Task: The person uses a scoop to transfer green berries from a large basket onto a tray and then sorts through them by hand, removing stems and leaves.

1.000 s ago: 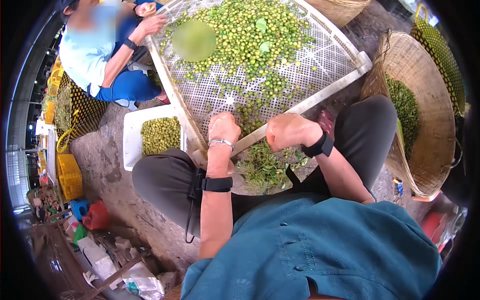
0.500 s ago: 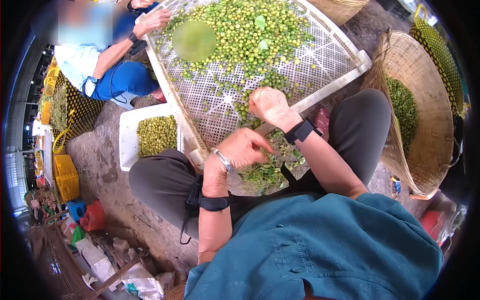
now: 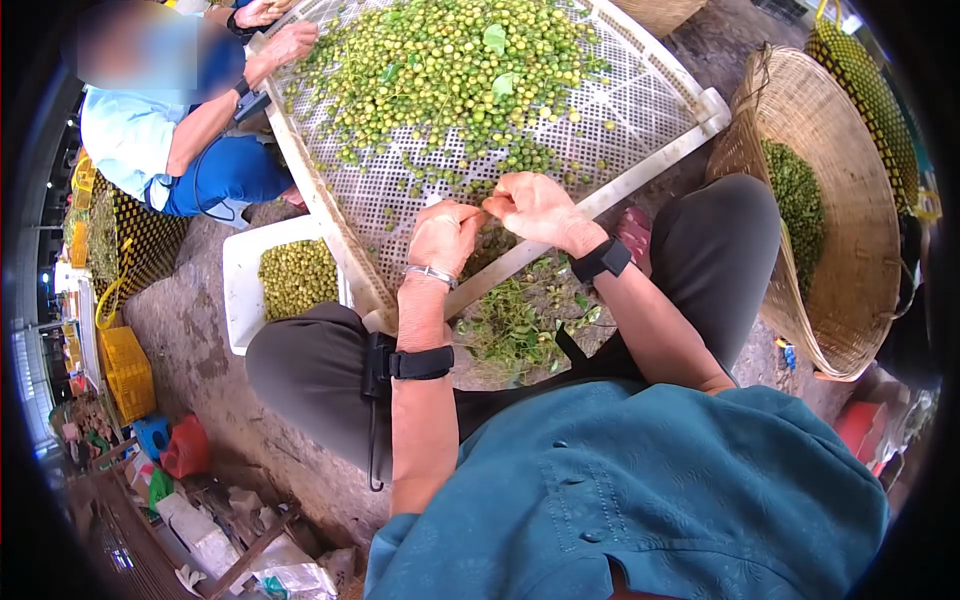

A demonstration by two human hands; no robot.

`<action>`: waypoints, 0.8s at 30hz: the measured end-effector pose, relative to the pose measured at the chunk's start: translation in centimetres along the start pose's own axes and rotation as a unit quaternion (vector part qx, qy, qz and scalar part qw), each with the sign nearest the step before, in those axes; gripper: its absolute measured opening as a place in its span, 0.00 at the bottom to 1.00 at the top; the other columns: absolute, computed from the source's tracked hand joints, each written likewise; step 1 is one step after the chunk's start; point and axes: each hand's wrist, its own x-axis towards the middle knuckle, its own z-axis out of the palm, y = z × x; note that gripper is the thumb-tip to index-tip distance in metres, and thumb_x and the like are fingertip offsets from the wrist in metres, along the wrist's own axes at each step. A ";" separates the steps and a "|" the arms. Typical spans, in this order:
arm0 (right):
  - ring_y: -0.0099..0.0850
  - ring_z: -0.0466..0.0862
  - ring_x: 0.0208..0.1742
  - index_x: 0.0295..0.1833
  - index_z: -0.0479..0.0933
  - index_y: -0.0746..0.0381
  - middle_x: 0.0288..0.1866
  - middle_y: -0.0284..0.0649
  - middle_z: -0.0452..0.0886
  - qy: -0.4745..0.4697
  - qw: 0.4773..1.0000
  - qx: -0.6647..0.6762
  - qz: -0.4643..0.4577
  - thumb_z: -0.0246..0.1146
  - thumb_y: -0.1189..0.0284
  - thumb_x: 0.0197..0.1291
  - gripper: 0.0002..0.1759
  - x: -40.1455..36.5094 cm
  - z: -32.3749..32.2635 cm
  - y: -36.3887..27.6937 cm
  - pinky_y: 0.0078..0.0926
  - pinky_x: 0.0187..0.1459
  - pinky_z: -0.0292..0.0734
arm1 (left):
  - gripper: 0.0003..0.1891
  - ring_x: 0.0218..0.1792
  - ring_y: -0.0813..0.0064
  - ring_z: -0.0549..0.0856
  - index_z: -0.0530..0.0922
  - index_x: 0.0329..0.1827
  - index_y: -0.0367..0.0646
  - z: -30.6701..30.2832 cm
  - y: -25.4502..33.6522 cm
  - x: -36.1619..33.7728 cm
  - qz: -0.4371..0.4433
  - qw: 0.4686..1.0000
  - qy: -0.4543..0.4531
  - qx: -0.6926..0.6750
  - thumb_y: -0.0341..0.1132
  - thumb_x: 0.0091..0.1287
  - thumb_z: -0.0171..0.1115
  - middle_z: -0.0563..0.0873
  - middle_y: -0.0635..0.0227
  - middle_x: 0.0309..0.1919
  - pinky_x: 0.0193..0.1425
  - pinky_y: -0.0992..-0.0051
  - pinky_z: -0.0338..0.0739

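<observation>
One head-worn fisheye camera looks forward and steeply down, close over the white tray in the frame's upper centre.

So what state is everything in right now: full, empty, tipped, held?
perforated tray: heaped with green fruits, thinner towards the near edge.
white tub: partly filled with fruits.
woven basket: tipped on its side, greens inside.
stem pile: loose on the ground between the knees.
left hand: at the tray's near edge, grip hidden.
right hand: touching the left, grip hidden.
co-worker's hand: on the tray's far corner.
</observation>
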 end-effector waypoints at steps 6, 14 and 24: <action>0.34 0.80 0.29 0.30 0.79 0.62 0.24 0.41 0.79 -0.174 0.976 0.084 -0.105 0.62 0.64 0.50 0.12 -2.8 -4.6 -2.0 0.27 0.32 0.73 | 0.18 0.32 0.64 0.79 0.79 0.46 0.49 -0.2 0.1 0.8 -0.027 0.985 0.150 0.079 0.34 0.49 0.68 0.75 0.62 0.41 0.42 0.70 0.75; 0.37 0.81 0.33 0.35 0.80 0.56 0.31 0.39 0.82 0.089 0.988 -0.118 -0.037 0.66 0.63 0.44 0.12 0.3 -6.1 1.5 0.31 0.37 0.76 | 0.04 0.30 0.63 0.82 0.83 0.25 0.40 0.4 -1.9 2.5 0.018 0.984 0.175 0.025 0.30 0.47 0.68 0.82 0.60 0.29 0.38 0.69 0.76; 0.39 0.81 0.33 0.30 0.81 0.55 0.29 0.44 0.80 0.077 0.994 -0.069 -0.028 0.62 0.69 0.44 0.06 2.0 -3.5 3.4 0.34 0.37 0.75 | 0.10 0.26 0.73 0.83 0.81 0.32 0.42 -0.6 -3.6 2.0 -0.186 0.959 0.125 -0.171 0.32 0.46 0.68 0.84 0.66 0.25 0.38 0.73 0.77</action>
